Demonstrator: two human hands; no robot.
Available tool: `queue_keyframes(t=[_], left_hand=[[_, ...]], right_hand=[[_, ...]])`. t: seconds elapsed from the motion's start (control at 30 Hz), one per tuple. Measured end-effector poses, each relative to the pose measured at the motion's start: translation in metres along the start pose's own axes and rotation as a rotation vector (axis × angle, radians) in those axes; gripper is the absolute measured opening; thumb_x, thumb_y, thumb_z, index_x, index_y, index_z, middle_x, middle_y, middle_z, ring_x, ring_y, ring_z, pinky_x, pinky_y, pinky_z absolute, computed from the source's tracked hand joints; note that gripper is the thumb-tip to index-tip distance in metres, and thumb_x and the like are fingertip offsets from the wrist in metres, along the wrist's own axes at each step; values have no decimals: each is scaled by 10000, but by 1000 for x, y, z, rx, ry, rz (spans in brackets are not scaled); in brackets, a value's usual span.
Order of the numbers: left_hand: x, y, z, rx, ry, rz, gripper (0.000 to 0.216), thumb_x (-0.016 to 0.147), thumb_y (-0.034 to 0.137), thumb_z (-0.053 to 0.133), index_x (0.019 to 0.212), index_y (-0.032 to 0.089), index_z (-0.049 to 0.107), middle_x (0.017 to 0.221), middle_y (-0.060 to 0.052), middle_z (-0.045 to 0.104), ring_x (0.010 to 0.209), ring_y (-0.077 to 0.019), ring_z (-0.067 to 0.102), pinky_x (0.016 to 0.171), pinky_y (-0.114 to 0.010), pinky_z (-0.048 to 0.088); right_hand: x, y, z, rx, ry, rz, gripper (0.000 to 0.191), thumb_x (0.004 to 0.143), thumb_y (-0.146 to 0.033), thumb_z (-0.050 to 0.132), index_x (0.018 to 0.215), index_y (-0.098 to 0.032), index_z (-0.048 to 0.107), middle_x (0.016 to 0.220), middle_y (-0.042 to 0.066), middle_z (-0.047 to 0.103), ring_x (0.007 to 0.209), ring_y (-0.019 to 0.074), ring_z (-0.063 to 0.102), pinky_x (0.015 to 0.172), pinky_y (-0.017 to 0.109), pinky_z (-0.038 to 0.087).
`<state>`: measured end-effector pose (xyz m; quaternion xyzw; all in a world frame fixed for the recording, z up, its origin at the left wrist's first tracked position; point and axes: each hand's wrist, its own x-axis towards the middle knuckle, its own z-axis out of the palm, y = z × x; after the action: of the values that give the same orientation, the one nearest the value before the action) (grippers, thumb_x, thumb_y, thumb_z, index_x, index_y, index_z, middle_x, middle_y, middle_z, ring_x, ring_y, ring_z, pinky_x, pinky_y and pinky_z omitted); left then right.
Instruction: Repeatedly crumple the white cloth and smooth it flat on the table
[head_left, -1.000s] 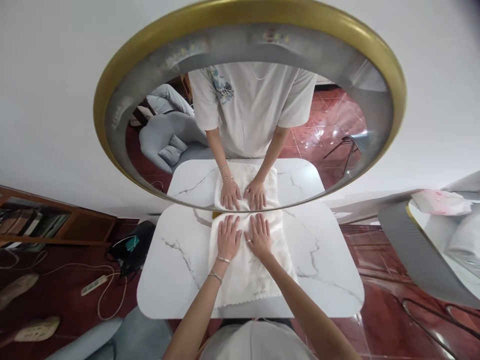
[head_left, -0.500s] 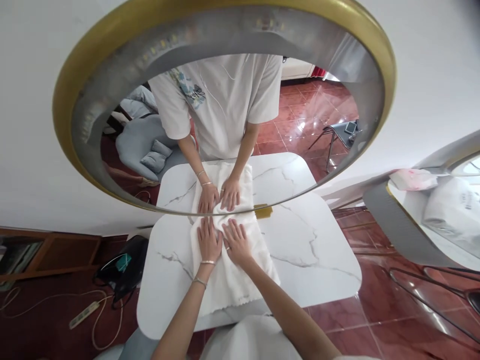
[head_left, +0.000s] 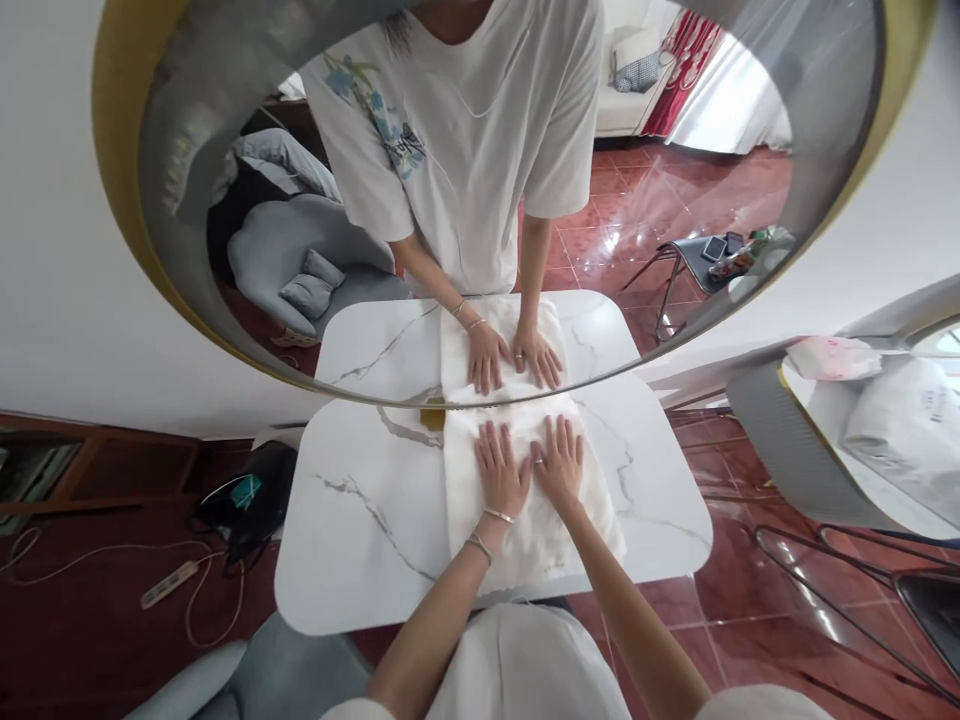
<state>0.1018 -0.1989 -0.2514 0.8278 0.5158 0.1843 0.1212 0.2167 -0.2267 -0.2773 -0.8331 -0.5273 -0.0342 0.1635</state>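
A white towel (head_left: 551,545) lies spread lengthwise on the white marble-patterned table (head_left: 345,550), its far end by the mirror. My left hand (head_left: 501,475) rests flat on the towel's left half, palm down with fingers spread; two bracelets circle that wrist. Beside it, my right hand (head_left: 559,462) presses flat on the towel, fingers apart, a ring on one finger. The two hands are close together, thumbs nearly meeting. Slight creases show in the cloth around the fingertips.
A large gold-rimmed mirror (head_left: 120,200) stands at the table's far edge, reflecting my arms and the towel. At right is another table (head_left: 817,450) with a plastic-wrapped package (head_left: 911,415). Left on the floor lie a black bag (head_left: 255,500) and a power strip (head_left: 169,585).
Both hands and the towel have shifted right across the table. The towel looks smoother, and my fingers are spread wider. The view has tilted, showing more of the mirror's reflection.
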Motion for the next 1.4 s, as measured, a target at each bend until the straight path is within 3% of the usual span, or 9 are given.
queue_keyframes(t=[0.1, 0.23, 0.4, 0.53, 0.8, 0.93, 1.03, 1.17, 1.4], left_hand=[[-47, -8, -19, 10, -88, 120, 682, 893, 444, 448, 1478, 187, 210, 1563, -147, 51, 1427, -358, 82, 1115, -576, 182], [-106, -45, -46, 92, -188, 269, 711, 871, 490, 476, 1474, 208, 229, 1549, -132, 164, 1422, -330, 147, 1119, -520, 191], [-141, -88, -66, 194, -159, 213, 741, 842, 533, 501, 1461, 194, 274, 1535, -141, 214, 1416, -331, 173, 1126, -513, 146], [-153, -92, -69, 188, -127, 206, 760, 825, 525, 512, 1456, 164, 289, 1523, -159, 241, 1410, -342, 181, 1129, -523, 124], [-132, -31, -38, 31, -176, 320, 752, 842, 527, 491, 1465, 179, 257, 1533, -138, 225, 1405, -344, 175, 1113, -544, 138], [-98, -18, -19, -45, -200, 313, 572, 904, 452, 419, 1431, 247, 336, 1506, -118, 294, 1351, -303, 307, 1035, -513, 304], [-60, -21, -11, -21, -114, 190, 515, 927, 416, 383, 1419, 265, 354, 1518, -102, 270, 1388, -285, 251, 1038, -502, 326], [-30, -31, -11, 38, -36, 156, 597, 901, 443, 446, 1445, 245, 300, 1547, -104, 194, 1427, -283, 158, 1113, -509, 238], [-64, -69, -33, 194, 37, 1, 588, 892, 412, 466, 1440, 256, 319, 1544, -98, 204, 1413, -274, 218, 1115, -475, 255]], right_hand=[[-9, -9, -2, 9, -37, -49, 606, 869, -109, 346, 1451, -271, 294, 1551, 63, 187, 1431, 251, 114, 1117, 543, 155], [-21, -45, 1, 102, -67, -138, 672, 784, -8, 344, 1418, -230, 364, 1524, 88, 254, 1432, 267, 89, 1111, 586, 128], [-72, -86, -13, 229, -126, -419, 573, 886, -116, 361, 1449, -210, 300, 1507, 102, 294, 1428, 268, 112, 1117, 576, 141], [-123, -81, -37, 176, -275, -597, 598, 919, -315, 413, 1477, -216, 223, 1539, 86, 223, 1428, 275, 116, 1127, 568, 30], [-128, -6, -49, -6, -214, -402, 574, 931, -341, 379, 1477, -271, 217, 1523, 76, 271, 1403, 268, 216, 1109, 551, 106], [-102, 31, -46, 38, -96, -263, 564, 949, -365, 357, 1479, -234, 217, 1436, 93, 423, 1312, 230, 375, 1036, 425, 304], [-65, 46, -36, 31, -20, -172, 562, 940, -417, 365, 1460, -222, 279, 1429, 103, 423, 1300, 253, 375, 1007, 414, 343], [-24, 41, -14, -60, 0, -182, 585, 939, -451, 353, 1468, -220, 257, 1526, 112, 248, 1401, 284, 199, 1087, 510, 223], [-29, -21, 8, 40, -7, -332, 584, 946, -398, 370, 1480, -218, 215, 1541, 131, 196, 1426, 285, 132, 1105, 553, 168]])
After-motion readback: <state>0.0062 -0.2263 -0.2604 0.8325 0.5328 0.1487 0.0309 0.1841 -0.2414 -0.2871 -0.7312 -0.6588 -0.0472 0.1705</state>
